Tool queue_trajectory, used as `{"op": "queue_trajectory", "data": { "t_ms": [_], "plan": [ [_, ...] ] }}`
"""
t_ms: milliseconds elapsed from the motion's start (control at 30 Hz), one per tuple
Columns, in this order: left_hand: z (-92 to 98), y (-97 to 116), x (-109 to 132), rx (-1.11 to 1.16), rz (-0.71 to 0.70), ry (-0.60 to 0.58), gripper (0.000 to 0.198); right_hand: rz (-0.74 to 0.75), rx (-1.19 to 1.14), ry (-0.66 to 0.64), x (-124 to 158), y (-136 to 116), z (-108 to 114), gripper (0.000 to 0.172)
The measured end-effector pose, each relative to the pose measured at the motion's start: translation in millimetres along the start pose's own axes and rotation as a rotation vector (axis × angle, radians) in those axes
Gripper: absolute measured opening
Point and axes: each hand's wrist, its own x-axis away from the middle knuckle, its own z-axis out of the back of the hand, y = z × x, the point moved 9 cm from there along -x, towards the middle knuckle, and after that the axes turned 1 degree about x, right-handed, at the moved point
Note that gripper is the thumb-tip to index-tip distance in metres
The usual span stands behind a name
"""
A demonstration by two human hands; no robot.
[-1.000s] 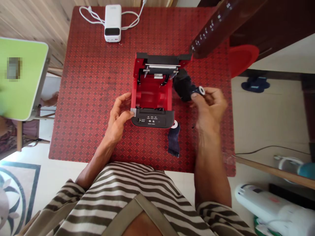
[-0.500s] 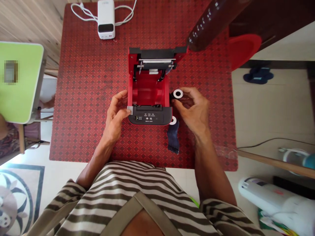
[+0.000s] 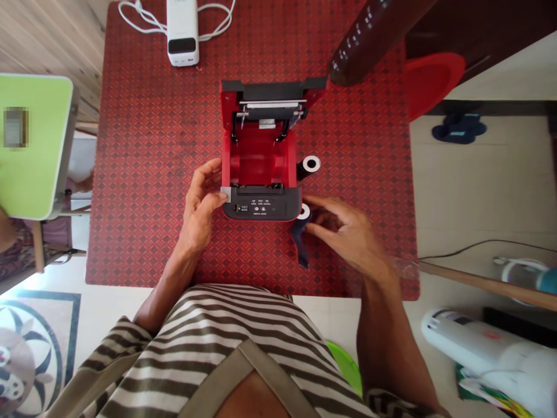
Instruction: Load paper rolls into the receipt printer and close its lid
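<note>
A red and black printer (image 3: 261, 168) stands with its lid raised, showing a red inner compartment. My left hand (image 3: 200, 212) grips its left side, the thumb on a grey patch at the front corner. To the right of the printer, a dark roll with a white ringed end (image 3: 311, 164) stands untouched. Nearer me, my right hand (image 3: 333, 223) has its fingers around a second roll (image 3: 303, 211), from which a dark blue ribbon (image 3: 300, 247) hangs toward the table's front.
The red patterned table (image 3: 152, 145) bears a white power bank (image 3: 183, 35) with a cable at the back left. A dark cylinder (image 3: 361, 40) leans in at the back right. A green table (image 3: 35, 145) and a seated person are at the left.
My right hand has left the upper roll and moved toward me to the lower roll with the ribbon. The ribbon has shifted. My left hand stays on the printer.
</note>
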Motion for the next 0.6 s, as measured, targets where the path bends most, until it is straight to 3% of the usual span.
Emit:
{"op": "queue_trajectory", "data": {
  "t_ms": [133, 233, 333, 433, 500, 600],
  "plan": [
    [-0.1, -1, -1, -0.016, 0.009, -0.011, 0.071, 0.004, -0.024, -0.013, -6, -7, -17, 0.032],
    [-0.3, -1, 0, 0.004, 0.021, 0.003, 0.069, -0.026, -0.065, 0.002, -8, -3, -18, 0.030],
    [-1.0, 0, 1, 0.011, 0.035, 0.023, 0.070, -0.088, -0.194, 0.103, 0, 3, 4, 0.039],
    [-0.9, -1, 2, 0.013, 0.059, 0.042, 0.070, -0.104, -0.304, 0.174, 8, -9, 34, 0.042],
    [-0.5, 1, 2, -0.007, 0.060, 0.052, 0.068, -0.097, -0.338, 0.147, 6, -27, 44, 0.044],
    [2.9, 19, 5, -0.162, -0.028, 0.118, 0.067, -0.074, -0.379, 0.037, -9, -57, 40, 0.050]
  ]
}}
